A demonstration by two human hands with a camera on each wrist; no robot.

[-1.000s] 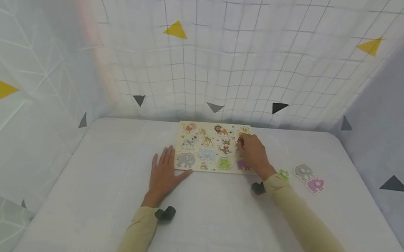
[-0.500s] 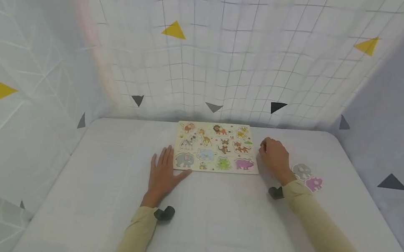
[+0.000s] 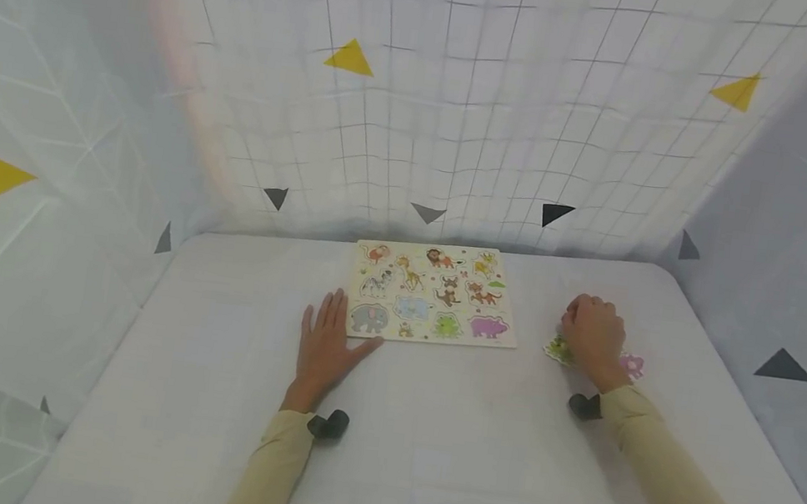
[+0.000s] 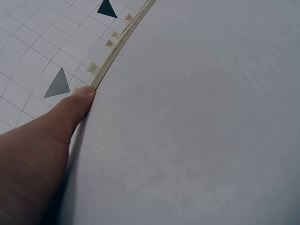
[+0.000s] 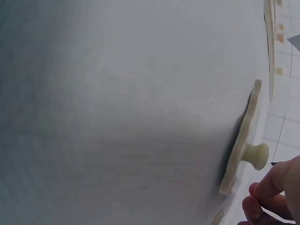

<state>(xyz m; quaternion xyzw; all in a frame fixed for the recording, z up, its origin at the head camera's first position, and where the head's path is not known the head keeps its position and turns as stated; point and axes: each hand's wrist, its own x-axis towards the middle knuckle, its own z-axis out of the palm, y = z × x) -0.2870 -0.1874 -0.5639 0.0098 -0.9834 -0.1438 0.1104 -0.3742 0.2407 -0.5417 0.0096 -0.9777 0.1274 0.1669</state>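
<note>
My left hand [image 3: 323, 350]: spread, gripless, 8 o'clock at puzzle board [image 3: 407, 249], likely steadying | right hand [image 3: 593, 336]: curled, seemingly empty, by 4-o'clock green piece [image 3: 557, 352]

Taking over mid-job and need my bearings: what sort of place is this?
Probably a small, curtained-off work booth: a white-covered table sits in front of a gridded sheet, and pale side sheets enclose it left and right.
</note>
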